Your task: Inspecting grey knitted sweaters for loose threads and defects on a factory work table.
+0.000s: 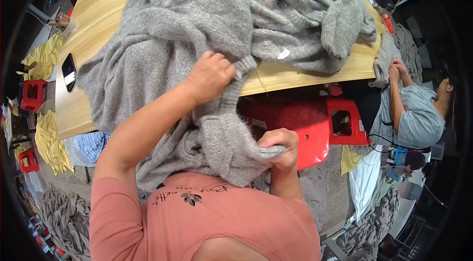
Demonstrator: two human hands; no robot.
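Note:
A grey knitted sweater (143,71) drapes over the front edge of the wooden table (106,2) and down onto my lap. My left hand (211,77) is closed on its knit near a ribbed band, at the table's edge. Lower and to the right, my right hand (283,146) pinches the end of a narrow, stretched part of the sweater, its thumb on top. Folds hide some fingertips of both hands. More grey knitwear (300,9) is heaped on the table ahead, with a small white label (284,54) on it.
A phone (68,72) lies on the table's left side. Right of my lap are a red plastic seat (310,135) and a red stool (347,122). A co-worker (419,113) handles grey knitwear at the far right. Yellow garments (51,145) hang at the left.

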